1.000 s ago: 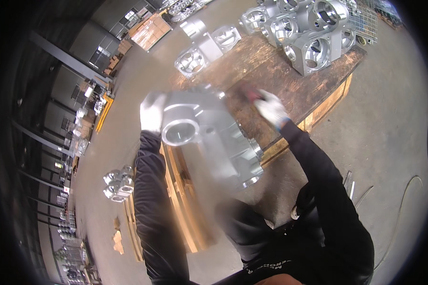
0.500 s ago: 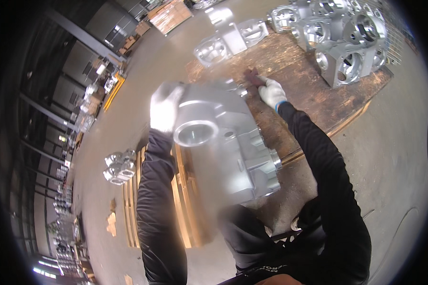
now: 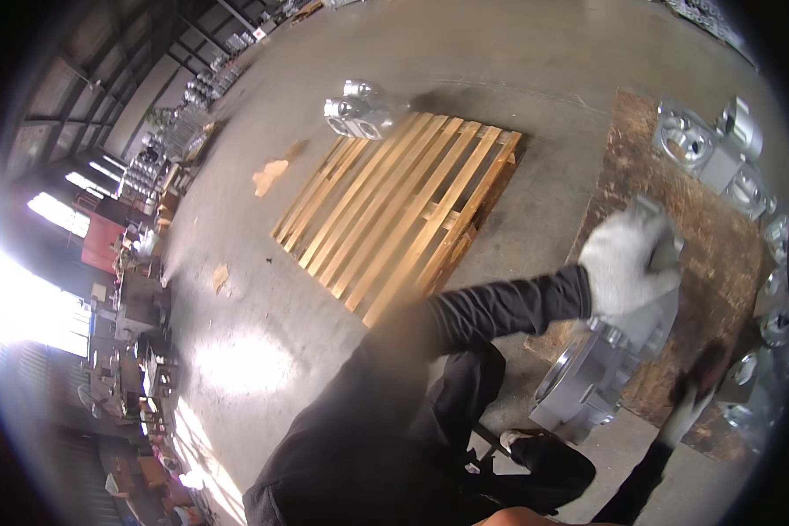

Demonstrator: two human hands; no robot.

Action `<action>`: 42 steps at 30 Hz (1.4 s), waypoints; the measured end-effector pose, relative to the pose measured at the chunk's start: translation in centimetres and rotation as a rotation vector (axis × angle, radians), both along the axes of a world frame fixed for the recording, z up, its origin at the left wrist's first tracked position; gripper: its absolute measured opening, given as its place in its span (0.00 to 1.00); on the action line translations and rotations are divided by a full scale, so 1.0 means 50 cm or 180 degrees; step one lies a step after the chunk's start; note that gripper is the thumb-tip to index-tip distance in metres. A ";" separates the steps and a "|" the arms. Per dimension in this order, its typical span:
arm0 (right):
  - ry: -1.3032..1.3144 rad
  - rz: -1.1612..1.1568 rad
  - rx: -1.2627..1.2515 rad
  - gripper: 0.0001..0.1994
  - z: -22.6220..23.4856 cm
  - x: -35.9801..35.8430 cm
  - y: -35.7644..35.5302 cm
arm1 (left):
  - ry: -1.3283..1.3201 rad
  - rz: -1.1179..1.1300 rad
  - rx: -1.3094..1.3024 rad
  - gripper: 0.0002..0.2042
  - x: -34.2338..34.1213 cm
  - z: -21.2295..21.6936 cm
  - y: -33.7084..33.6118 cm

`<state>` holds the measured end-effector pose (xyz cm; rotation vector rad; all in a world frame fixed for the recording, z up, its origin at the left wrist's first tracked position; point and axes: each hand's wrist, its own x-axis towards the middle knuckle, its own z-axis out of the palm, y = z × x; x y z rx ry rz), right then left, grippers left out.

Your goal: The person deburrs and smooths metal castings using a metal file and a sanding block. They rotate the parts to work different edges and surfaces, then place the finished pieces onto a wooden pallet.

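A silver metal casting [image 3: 579,377] with a large round bore sits at the near edge of the worn wooden table [image 3: 605,210]. My left hand [image 3: 627,267], in a white glove, reaches across it with the fingers curled around its upper part. To the right, my right hand [image 3: 693,412], also gloved, is blurred over the table. A dark reddish-brown pad [image 3: 704,366] is in its fingers, apart from the casting. The underside of the casting and most of my left fingertips are hidden.
More silver castings [image 3: 719,158] stand along the table's far right side. A slatted wooden pallet [image 3: 394,202] lies on the concrete floor to the left, with a few castings [image 3: 359,110] by its far corner. Torn cardboard [image 3: 270,177] lies on the floor.
My view has swung left, so the table and casting now appear farther right and the pallet shows fully. My left hand keeps its hold on the casting; the pad is still in my right.
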<state>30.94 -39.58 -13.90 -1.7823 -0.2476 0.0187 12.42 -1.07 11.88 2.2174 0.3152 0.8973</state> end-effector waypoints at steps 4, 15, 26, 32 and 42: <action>0.0997 -0.0862 -0.1631 0.32 0.122 -0.217 -0.211 | 0.0480 -0.0083 -0.0385 0.13 -0.003 0.042 0.008; 0.1989 0.0122 0.0682 0.21 0.301 -0.384 -0.137 | 0.2190 0.0493 -0.1544 0.19 0.030 0.133 -0.002; 0.3567 -0.0128 0.2870 0.57 0.425 -0.383 0.471 | 0.2363 0.1045 -0.1376 0.21 -0.684 0.073 0.088; 0.2156 -0.0876 0.1142 0.50 0.495 -0.391 0.656 | 0.4048 0.1525 -0.0521 0.17 -1.193 -0.023 0.231; 0.2170 -0.0962 0.0179 0.45 0.526 -0.457 0.699 | 0.3544 0.2936 -0.3355 0.21 -1.353 -0.004 0.441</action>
